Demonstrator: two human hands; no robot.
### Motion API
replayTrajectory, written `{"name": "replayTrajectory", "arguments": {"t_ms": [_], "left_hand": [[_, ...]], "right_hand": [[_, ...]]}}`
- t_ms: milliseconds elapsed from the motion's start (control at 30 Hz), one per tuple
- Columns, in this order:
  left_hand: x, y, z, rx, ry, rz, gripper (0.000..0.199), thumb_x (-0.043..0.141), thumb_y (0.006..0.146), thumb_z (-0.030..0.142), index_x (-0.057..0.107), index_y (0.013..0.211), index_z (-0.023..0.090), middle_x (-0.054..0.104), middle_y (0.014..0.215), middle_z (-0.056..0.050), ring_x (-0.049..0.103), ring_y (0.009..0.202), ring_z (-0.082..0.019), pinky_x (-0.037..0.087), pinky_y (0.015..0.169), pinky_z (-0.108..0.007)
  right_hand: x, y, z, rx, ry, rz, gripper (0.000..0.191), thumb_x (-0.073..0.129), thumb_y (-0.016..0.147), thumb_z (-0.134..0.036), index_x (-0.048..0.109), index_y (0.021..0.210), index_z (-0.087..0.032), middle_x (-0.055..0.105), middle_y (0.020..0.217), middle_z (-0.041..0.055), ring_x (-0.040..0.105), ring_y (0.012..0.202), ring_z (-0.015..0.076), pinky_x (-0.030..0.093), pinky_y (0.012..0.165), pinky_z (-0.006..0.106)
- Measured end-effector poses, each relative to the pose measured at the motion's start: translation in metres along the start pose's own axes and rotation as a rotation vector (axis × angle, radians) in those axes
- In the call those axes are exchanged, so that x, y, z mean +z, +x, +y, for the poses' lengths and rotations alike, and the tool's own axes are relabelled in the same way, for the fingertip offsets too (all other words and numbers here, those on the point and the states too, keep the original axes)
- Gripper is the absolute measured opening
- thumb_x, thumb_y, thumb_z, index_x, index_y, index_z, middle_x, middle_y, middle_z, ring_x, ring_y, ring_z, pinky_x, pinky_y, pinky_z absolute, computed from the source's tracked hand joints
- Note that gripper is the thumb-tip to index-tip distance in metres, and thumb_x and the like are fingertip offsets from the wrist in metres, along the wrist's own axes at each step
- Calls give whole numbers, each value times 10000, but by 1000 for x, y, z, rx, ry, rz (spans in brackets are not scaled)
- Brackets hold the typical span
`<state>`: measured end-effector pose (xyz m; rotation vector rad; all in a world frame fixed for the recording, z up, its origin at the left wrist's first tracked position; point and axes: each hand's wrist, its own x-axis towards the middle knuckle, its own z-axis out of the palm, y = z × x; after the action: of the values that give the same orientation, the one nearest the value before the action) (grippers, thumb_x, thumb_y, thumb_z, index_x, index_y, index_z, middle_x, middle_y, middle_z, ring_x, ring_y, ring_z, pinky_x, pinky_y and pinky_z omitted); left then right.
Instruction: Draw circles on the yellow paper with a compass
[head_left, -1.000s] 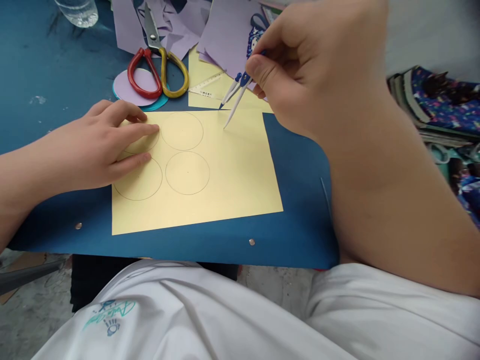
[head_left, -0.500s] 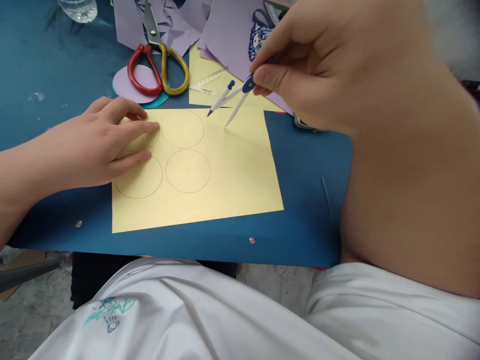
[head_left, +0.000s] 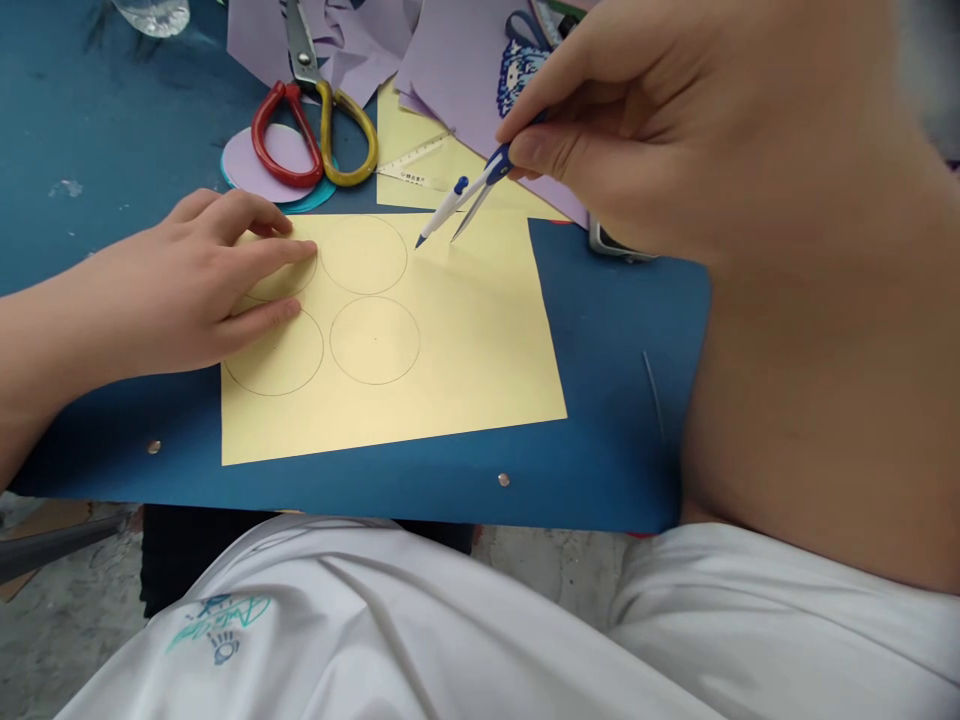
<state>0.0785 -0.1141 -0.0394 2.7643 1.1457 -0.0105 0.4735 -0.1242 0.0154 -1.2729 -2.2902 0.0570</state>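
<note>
My right hand (head_left: 675, 130) pinches the drawing compass (head_left: 461, 200) at its blue hinge top, both tips on the yellow paper sheet (head_left: 450, 340) near its top edge. My left hand (head_left: 187, 285) lies flat, fingers spread, on the sheet's left circles. Compass looks light, stiff, sharp-tipped: grip the top only. Paper is thin, likely to slide.

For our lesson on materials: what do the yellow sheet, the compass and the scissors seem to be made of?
Yellow sheet: thin matte paper, lying flat, pencil circles drawn on it. Compass: pale legs, probably metal or plastic, with a blue plastic-looking hinge. Scissors: grey metal blades; glossy red and yellow handles, likely plastic-coated.
</note>
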Motion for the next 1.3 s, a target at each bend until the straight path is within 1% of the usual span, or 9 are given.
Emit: {"name": "replayTrajectory", "arguments": {"t_ms": [100, 433, 567, 700, 800, 900, 1033, 1200, 1300], "left_hand": [[1, 0, -1, 4, -12, 9, 821, 261, 1264, 687, 709, 1780, 230, 581, 1739, -203, 555, 1681, -462, 411, 1506, -668], [1, 1, 1, -2, -7, -13, 883, 242, 1253, 697, 696, 1794, 166, 561, 1758, -244, 544, 1674, -517, 424, 1474, -725], [0, 1, 2, -8, 1, -17, 868, 226, 1262, 694, 694, 1794, 193, 563, 1763, -231, 552, 1673, -500, 427, 1476, -707], [-1, 1, 2, 0, -2, -18, 873, 237, 1260, 667, 709, 1776, 144, 569, 1758, -265, 546, 1655, -523, 440, 1454, -748], [1, 2, 0, 15, -7, -9, 911, 231, 1255, 684, 713, 1771, 108, 575, 1743, -278, 546, 1650, -535, 430, 1456, -768], [2, 2, -2, 14, -10, -6, 926, 226, 1250, 709, 714, 1775, 123, 572, 1739, -262, 546, 1662, -531, 437, 1454, -762], [3, 1, -2, 9, -2, -5, 934, 209, 1250, 720, 718, 1769, 133, 569, 1739, -249, 557, 1662, -519, 428, 1469, -738], [4, 0, -3, 13, -6, 5, 892, 216, 1262, 722, 705, 1776, 181, 566, 1745, -227, 549, 1685, -491, 419, 1484, -719], [4, 1, -3, 20, -8, 3, 901, 216, 1263, 712, 717, 1763, 154, 568, 1741, -242, 549, 1685, -500, 428, 1477, -723]], "right_hand": [[-1, 0, -1, 24, -26, -13, 198, 828, 1052, -201, 946, 1150, -325, 901, 1093, -88, 860, 1048, 226, 631, 989, 415], [0, 1, -3, 38, -57, 3, 173, 790, 1105, -310, 945, 1171, -348, 890, 1105, -95, 854, 1052, 207, 618, 976, 392], [5, 2, 2, 35, 1, 28, 234, 736, 1086, -376, 945, 1144, -286, 891, 1111, -15, 870, 1097, 284, 640, 981, 462], [10, 4, 8, 67, 8, 44, 341, 694, 1092, -464, 923, 1118, -212, 869, 1099, 82, 872, 1164, 388, 676, 982, 544], [11, 5, 9, 145, -2, 29, 383, 726, 1091, -527, 927, 1129, -203, 858, 1091, 80, 870, 1195, 399, 698, 1015, 553], [8, 7, 6, 240, -45, -22, 498, 705, 1116, -642, 947, 1229, -222, 891, 1200, 82, 877, 1276, 386, 712, 1080, 526], [7, 11, 5, 270, -162, -37, 492, 649, 1088, -699, 956, 1224, -340, 943, 1210, 68, 923, 1220, 310, 708, 878, 369], [7, 14, 8, 296, -196, -35, 472, 626, 1068, -711, 950, 1192, -390, 958, 1202, 40, 933, 1232, 299, 679, 772, 345], [8, 13, 11, 271, -186, -21, 478, 630, 1074, -718, 952, 1172, -379, 956, 1182, 53, 931, 1221, 306, 632, 651, 349]]}}
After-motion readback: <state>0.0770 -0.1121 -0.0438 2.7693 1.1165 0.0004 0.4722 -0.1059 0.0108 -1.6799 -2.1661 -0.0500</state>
